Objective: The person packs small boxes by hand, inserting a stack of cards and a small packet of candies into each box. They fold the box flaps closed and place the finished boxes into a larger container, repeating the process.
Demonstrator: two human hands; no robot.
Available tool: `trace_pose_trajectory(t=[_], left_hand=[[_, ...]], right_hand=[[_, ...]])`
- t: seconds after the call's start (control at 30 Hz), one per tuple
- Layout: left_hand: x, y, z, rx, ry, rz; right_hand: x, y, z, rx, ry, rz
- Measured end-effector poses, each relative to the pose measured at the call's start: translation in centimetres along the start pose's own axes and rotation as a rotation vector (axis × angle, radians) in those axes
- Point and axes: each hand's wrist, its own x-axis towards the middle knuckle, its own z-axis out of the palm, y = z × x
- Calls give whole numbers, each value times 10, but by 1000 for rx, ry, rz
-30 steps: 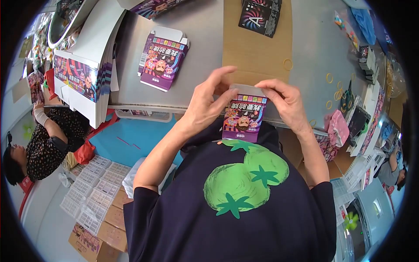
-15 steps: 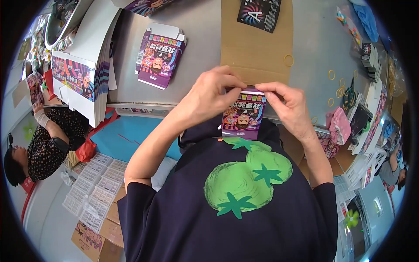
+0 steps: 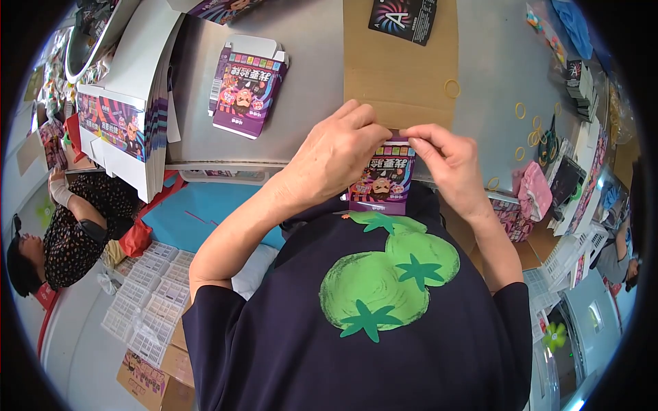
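A small purple printed card box [image 3: 384,186] is held upright close against my body, at the table's front edge. My left hand [image 3: 340,152] is closed at its upper left corner, and the back of the hand hides part of the printed front. With thumb and forefinger, my right hand [image 3: 449,161] pinches the box's top flap at the right corner. The inside of the box cannot be seen. A second purple card box [image 3: 245,92], with its white end flap open, lies on the metal table to the left of my hands.
Flat printed card sheets [image 3: 113,127] stand stacked at the left. A cardboard sheet [image 3: 401,75] bears a black card [image 3: 403,19]. Several rubber bands [image 3: 521,111], scissors [image 3: 547,147] and a pink cloth [image 3: 534,190] lie at the right. Another person [image 3: 75,222] sits at far left.
My left hand has turned and shifted right over the box's upper left corner, covering more of its front. My right hand keeps its pinch on the top flap.
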Motion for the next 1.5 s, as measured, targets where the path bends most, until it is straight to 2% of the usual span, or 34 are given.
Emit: trace_pose_trajectory(t=[0.07, 0.1, 0.2, 0.33, 0.47, 0.63, 0.73, 0.9, 1.0, 1.17, 1.3, 1.5], left_hand=[[-2, 1, 0, 9, -29, -25], [0, 1, -1, 8, -29, -27], [6, 1, -3, -60, -57, -67], [2, 1, -7, -12, -94, 20], [-7, 5, -6, 62, -104, 56], [-23, 4, -2, 155, -111, 91], [-32, 0, 0, 48, 54, 20], [-23, -7, -17, -128, 9, -146], [-17, -7, -23, -565, -48, -477], [-19, -10, -22, -635, -54, -545], [-19, -4, -23, -590, 49, -556], [-20, -10, -28, -741, 78, -555]], right_hand=[[-6, -8, 5, -350, 55, -116], [-3, -6, 4, -350, 53, -115], [8, 1, -6, 126, -38, 77], [0, -3, -2, -47, -9, 60], [-14, 4, 8, 26, 95, 6], [-36, 32, 36, 72, -46, 132], [-32, 32, 36, 201, -66, 126], [-24, 21, 35, 160, -88, 73], [-20, 18, 32, 76, -75, 1], [-18, 11, 35, 2, -90, -11], [-15, 9, 37, 18, -74, -16], [-13, 11, 35, -33, -100, -63]])
